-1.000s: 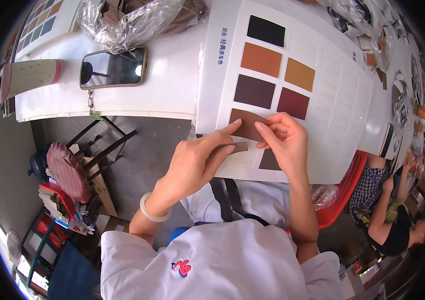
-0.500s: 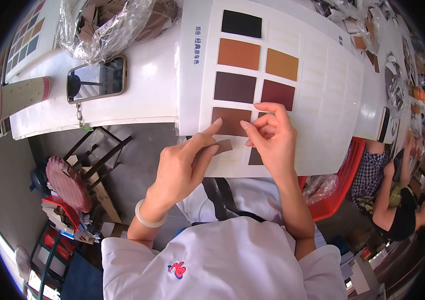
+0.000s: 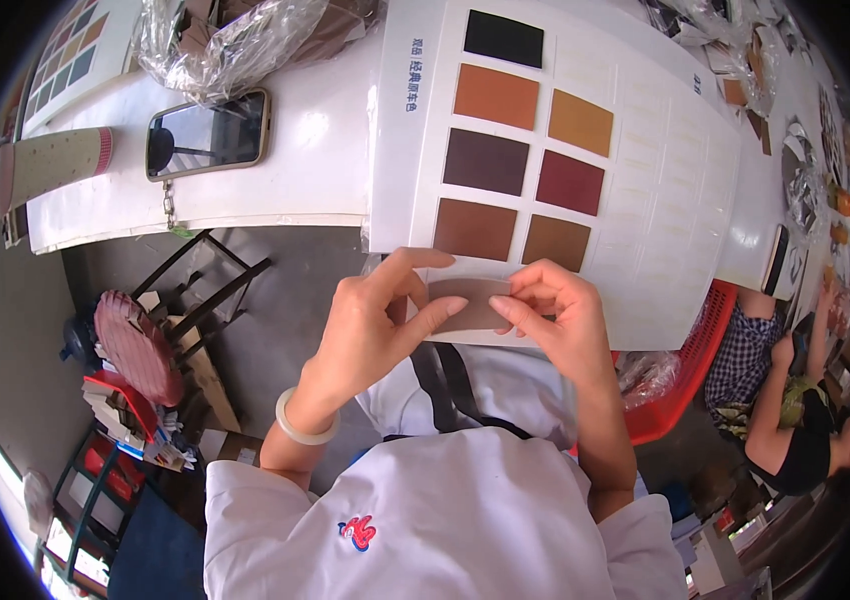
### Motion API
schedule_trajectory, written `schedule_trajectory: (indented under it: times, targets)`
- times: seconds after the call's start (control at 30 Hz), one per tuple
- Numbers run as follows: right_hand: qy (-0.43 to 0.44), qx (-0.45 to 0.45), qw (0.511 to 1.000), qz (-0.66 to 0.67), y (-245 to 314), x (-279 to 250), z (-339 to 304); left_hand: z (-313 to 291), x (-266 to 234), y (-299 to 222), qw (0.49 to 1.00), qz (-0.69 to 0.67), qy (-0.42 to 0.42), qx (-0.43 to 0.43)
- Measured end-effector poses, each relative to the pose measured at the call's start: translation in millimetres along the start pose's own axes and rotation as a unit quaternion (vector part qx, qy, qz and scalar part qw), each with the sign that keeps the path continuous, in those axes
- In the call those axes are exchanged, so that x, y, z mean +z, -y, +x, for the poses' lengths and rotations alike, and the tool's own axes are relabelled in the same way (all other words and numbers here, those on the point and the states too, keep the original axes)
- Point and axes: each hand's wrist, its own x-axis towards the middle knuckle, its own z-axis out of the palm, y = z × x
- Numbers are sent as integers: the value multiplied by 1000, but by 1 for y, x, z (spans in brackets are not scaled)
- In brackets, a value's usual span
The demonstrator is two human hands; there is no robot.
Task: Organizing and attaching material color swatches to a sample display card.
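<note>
A white sample board (image 3: 660,200) reaches over the table's near edge, with rows of coloured swatches stuck on its left part. Above its lower part, a grey-brown swatch (image 3: 470,304) is stretched between my two hands, slightly curved. My left hand (image 3: 370,315) pinches its left end with the thumb on top. At the other end, my right hand (image 3: 557,308) grips it between thumb and fingers. Just beyond the hands lie a reddish-brown swatch (image 3: 475,229) and an olive-brown swatch (image 3: 556,243). The board's right columns show pale marks without swatches.
On the white table (image 3: 315,150) are a phone (image 3: 207,136), a pale bottle (image 3: 55,167) and a clear plastic bag (image 3: 235,50) of brown pieces. A red basket (image 3: 680,385) stands below right. Another person (image 3: 795,430) sits at the far right.
My right hand has moved down from the board's swatches and taken the right end of the grey-brown swatch. My left hand keeps hold of it, now with more of the swatch showing.
</note>
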Motion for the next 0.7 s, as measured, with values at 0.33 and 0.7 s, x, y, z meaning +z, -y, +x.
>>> schedule_trajectory:
  times: [0.33, 0.7]
  targets:
    - [-45, 58, 997, 11, -12, 7, -3, -30, -31, 31, 987, 4, -147, -66]
    - [-75, 36, 996, -21, -15, 15, -5, -31, -14, 22, 993, 13, -113, -10]
